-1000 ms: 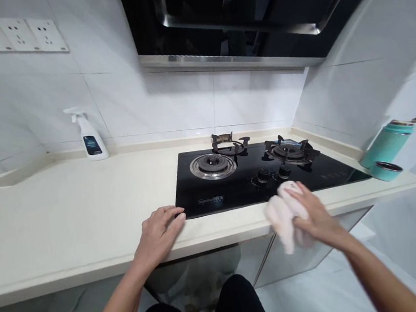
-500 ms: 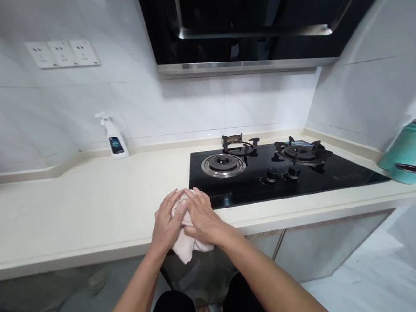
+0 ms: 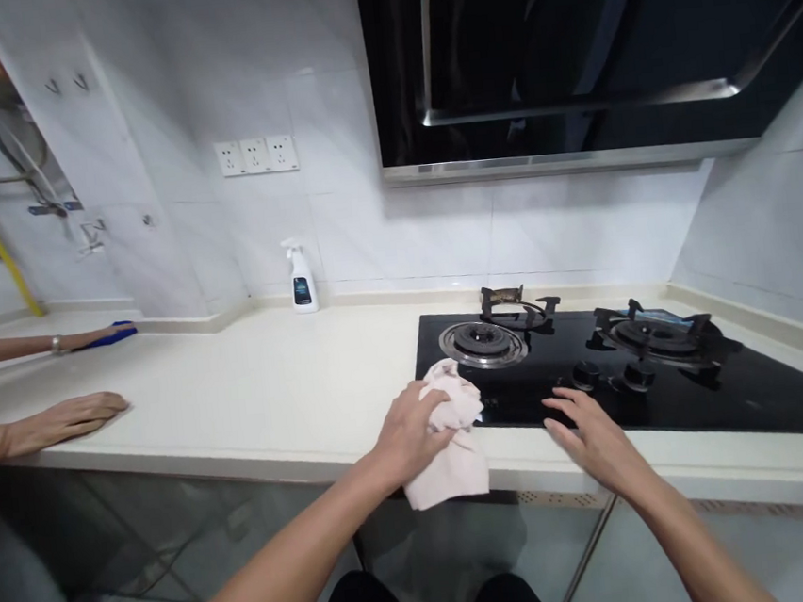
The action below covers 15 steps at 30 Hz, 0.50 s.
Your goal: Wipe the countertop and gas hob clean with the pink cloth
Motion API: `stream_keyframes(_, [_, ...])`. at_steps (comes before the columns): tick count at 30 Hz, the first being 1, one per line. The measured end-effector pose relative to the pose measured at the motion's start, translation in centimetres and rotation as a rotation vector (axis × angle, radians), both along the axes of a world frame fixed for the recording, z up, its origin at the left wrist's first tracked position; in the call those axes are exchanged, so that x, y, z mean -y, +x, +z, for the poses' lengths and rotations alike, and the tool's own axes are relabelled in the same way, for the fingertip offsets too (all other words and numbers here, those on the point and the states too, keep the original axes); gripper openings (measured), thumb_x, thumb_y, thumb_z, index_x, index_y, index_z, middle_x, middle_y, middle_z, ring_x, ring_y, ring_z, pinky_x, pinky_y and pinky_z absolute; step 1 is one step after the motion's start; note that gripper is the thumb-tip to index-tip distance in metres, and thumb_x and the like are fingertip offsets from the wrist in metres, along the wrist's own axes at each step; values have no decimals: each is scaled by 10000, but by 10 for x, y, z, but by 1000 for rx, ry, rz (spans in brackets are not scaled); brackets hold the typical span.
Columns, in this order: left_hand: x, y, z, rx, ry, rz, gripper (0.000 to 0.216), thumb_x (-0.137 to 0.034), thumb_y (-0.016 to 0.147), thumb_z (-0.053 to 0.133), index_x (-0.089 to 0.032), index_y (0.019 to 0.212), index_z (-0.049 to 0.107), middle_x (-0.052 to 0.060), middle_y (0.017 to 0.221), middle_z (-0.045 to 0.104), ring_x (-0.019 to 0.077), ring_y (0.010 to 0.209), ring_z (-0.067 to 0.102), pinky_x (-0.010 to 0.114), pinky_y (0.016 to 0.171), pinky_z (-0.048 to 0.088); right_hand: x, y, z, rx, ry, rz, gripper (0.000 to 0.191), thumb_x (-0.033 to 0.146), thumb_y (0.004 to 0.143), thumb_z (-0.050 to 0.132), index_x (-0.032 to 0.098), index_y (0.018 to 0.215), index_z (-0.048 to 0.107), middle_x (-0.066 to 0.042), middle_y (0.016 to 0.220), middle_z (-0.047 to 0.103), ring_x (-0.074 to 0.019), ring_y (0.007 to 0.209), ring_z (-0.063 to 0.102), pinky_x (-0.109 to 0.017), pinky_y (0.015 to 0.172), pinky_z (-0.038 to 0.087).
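Head camera looks forward and down over a pale cream kitchen tabletop (image 3: 240, 392) with a black glass gas hob (image 3: 759, 404) set into its right part. The person's left hand (image 3: 411, 435) sits at the tabletop's front edge, its fingers (image 3: 412, 413) closed and clamped on a crumpled pale pink cloth (image 3: 452, 462). The cloth bunches up over the front corner of the hob, just below the left burner (image 3: 482, 343), and its lower end hangs down past the tabletop's edge.

The right hand (image 3: 592, 439) is empty, palm down, with its fingers (image 3: 561, 409) spread apart. They are at the hob's front edge, near the two control knobs (image 3: 611, 375); whether they touch the glass cannot be told. The right burner (image 3: 656, 333) stands farther back under its black pan support.

Behind the hob, a black range hood (image 3: 563, 58) hangs on the white tiled wall (image 3: 367, 233). A white spray bottle (image 3: 301, 277) stands against the wall on the tabletop, below a white triple socket plate (image 3: 256, 155).

At the far left, a co-worker's two forearms reach in from the edge of the view. One hand (image 3: 65, 420) lies flat on the tabletop, fingers together, while the other hand (image 3: 89, 339), with a bracelet on its wrist, rests on something blue (image 3: 117, 334), too small to name.
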State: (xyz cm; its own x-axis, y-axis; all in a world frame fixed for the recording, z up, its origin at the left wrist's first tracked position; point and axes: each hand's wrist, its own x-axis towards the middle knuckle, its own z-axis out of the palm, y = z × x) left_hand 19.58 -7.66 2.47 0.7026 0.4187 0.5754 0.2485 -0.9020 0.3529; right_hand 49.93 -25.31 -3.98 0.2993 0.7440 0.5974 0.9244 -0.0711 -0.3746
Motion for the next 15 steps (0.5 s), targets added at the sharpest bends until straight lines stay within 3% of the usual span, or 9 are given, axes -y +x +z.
stream_keyframes(4, [11, 53, 24, 43, -77, 10, 396, -405, 910, 762, -241, 1263, 687, 88, 1260, 696, 269, 1186, 654, 427, 1051, 547, -1, 4, -8, 7, -21, -12, 455, 555, 1003, 499, 214, 1204, 724, -161, 1373, 685, -342, 1331, 616, -577, 1157, 482])
stream_keyframes(6, [18, 80, 30, -53, -52, 81, 484, -514, 905, 756, -254, 1307, 688, 106, 1363, 669, 320, 1293, 596, 511, 1131, 484, -2, 4, -10, -3, -19, -29, 452, 547, 1006, 478, 218, 1192, 727, -157, 1358, 694, -342, 1305, 633, -585, 1138, 493])
stream_keyframes(10, [26, 123, 27, -333, 158, 37, 752, -664, 874, 730, -298, 1511, 571, 124, 1697, 399, 418, 1563, 308, 667, 1256, 258, 0, 7, -11, -9, -34, -27, 438, 524, 1011, 454, 225, 1166, 733, -151, 1358, 691, -339, 1295, 640, -589, 1129, 498])
stream_keyframes(12, [23, 137, 21, -430, 162, -17, 734, -706, 936, 619, -310, 1549, 530, 115, 1722, 371, 392, 1573, 311, 653, 1249, 281, 3, 9, -10, -7, -39, -20, 438, 526, 1010, 454, 226, 1175, 728, -149, 1367, 686, -339, 1300, 637, -587, 1136, 494])
stream_keyframes(15, [13, 148, 16, -484, 97, 16, 651, -714, 985, 517, -336, 1513, 568, 100, 1691, 432, 372, 1514, 414, 633, 1188, 383, 6, 10, -9, -16, -55, 0, 449, 546, 1008, 461, 232, 1203, 716, -141, 1378, 683, -338, 1306, 636, -581, 1144, 491])
